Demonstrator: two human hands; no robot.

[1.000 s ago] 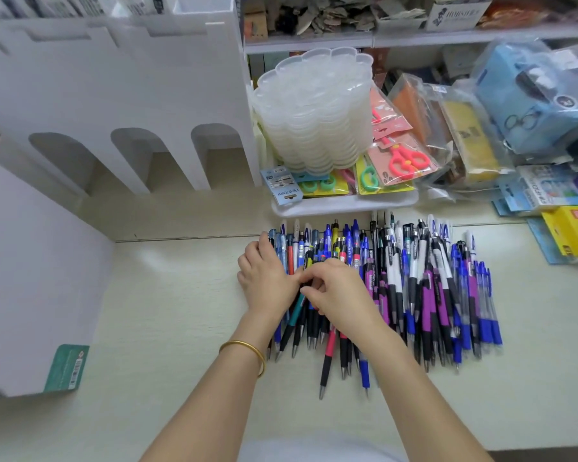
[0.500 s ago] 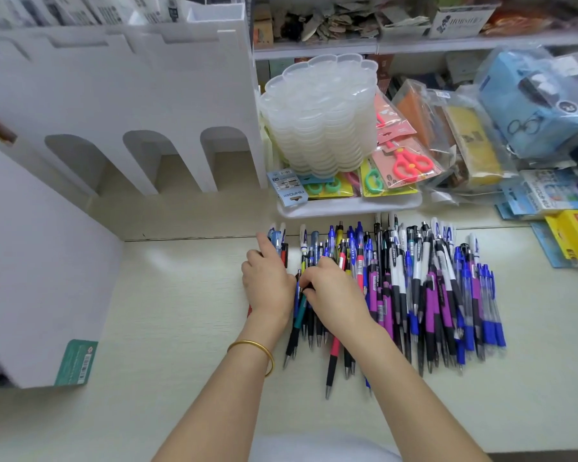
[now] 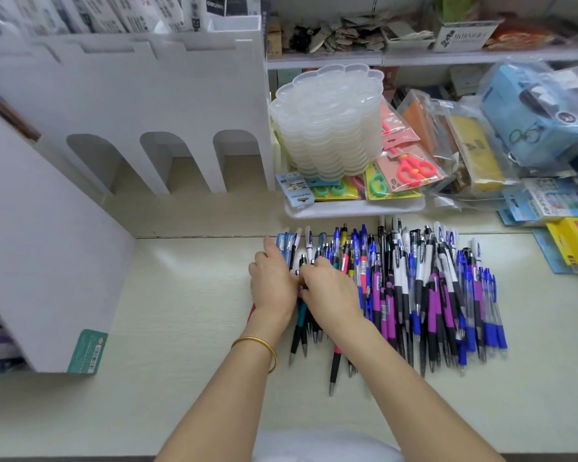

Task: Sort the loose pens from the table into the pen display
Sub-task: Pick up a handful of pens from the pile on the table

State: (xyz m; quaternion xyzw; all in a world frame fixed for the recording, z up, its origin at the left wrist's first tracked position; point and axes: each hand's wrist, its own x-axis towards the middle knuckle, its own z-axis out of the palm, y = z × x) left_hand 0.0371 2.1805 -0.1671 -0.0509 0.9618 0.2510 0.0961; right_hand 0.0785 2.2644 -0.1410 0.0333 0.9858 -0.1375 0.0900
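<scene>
A broad pile of loose pens (image 3: 411,291) in blue, purple, black and white lies side by side on the pale table (image 3: 181,345). My left hand (image 3: 271,285) rests on the pile's left edge, index finger stretched along the outermost pens. A red pen (image 3: 252,309) peeks out beside its wrist. My right hand (image 3: 331,295) lies over the pens just to the right, its fingertips curled round a dark pen at the spot where both hands meet. The white pen display (image 3: 167,105) with three arched openings stands at the back left.
A white panel (image 3: 40,261) with a green label stands at the left. Behind the pens, a white tray (image 3: 354,208) holds stacked clear lids (image 3: 327,128) and packaged scissors (image 3: 411,168). Bagged stationery and boxes (image 3: 534,128) crowd the right; a shelf runs above.
Both hands stayed on the left part of the pile, with only small finger movements. The red pen has come into sight left of my left wrist. The view shifted slightly.
</scene>
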